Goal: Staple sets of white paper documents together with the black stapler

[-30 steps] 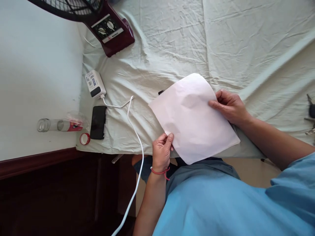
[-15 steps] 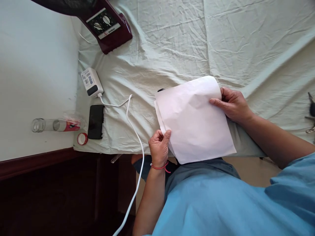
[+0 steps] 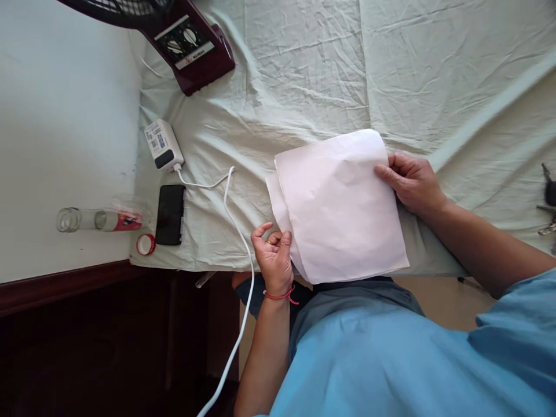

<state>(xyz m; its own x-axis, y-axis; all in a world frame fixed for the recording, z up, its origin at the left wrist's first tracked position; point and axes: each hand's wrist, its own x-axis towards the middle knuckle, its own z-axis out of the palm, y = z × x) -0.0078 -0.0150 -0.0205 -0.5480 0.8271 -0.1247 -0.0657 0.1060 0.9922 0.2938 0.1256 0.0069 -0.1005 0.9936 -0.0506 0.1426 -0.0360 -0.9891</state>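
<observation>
A white sheet of paper [image 3: 343,202], folded over so a lower layer shows along its left edge, lies on the pale green bedsheet [image 3: 304,75] near the front edge. My right hand [image 3: 410,182] grips the paper's right edge, fingers on top. My left hand [image 3: 273,255], with a red string at the wrist, sits at the paper's lower left edge. Its fingers are loosely curled and its thumb rests against the lower layer; I see nothing pinched in it.
A dark red fan base [image 3: 191,40] stands at the back left. A white charger [image 3: 161,145] with its white cable [image 3: 237,231], a black phone [image 3: 169,214], a red cap [image 3: 145,244] and a lying clear bottle [image 3: 98,220] are at the left. Keys [image 3: 548,202] lie far right.
The top layer of the paper has been swung round over the lower one. My left hand has let go of the paper's corner and slid down and left; my right hand stays on the right edge.
</observation>
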